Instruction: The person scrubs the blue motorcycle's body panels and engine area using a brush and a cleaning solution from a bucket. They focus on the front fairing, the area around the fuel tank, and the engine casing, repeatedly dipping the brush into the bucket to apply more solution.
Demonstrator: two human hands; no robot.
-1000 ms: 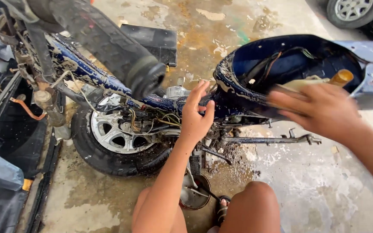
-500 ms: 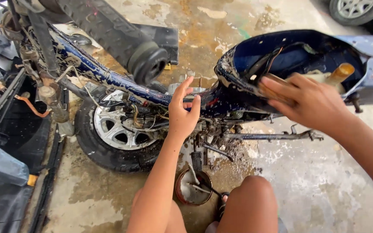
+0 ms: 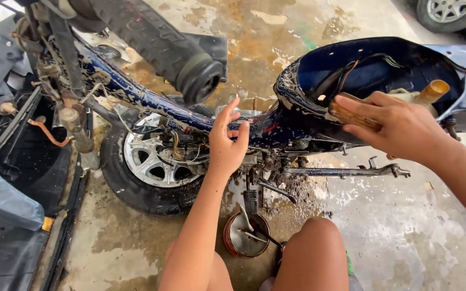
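A stripped, soapy blue motorbike frame [image 3: 190,110] lies across wet concrete, its blue rear body shell [image 3: 384,64] to the right. My right hand [image 3: 400,126] grips a wooden-handled brush [image 3: 351,116] at the shell's near rim; the brush's handle end [image 3: 432,90] sticks out behind the hand. My left hand [image 3: 227,143] hovers with fingers apart just in front of the frame's middle, close to the wiring and engine parts, holding nothing. A tyre with a silver alloy wheel [image 3: 146,161] lies under the frame.
A black seat [image 3: 157,37] leans over the frame at upper left. Black plastic panels [image 3: 12,172] lie at the left. A small round tin with tools [image 3: 245,237] sits by my knees [image 3: 314,248]. A side stand bar [image 3: 346,171] juts right. Another wheel [image 3: 449,11] is at the top right.
My left hand has come off the frame and lifted with fingers spread. My right hand with the brush has shifted left along the shell's rim.
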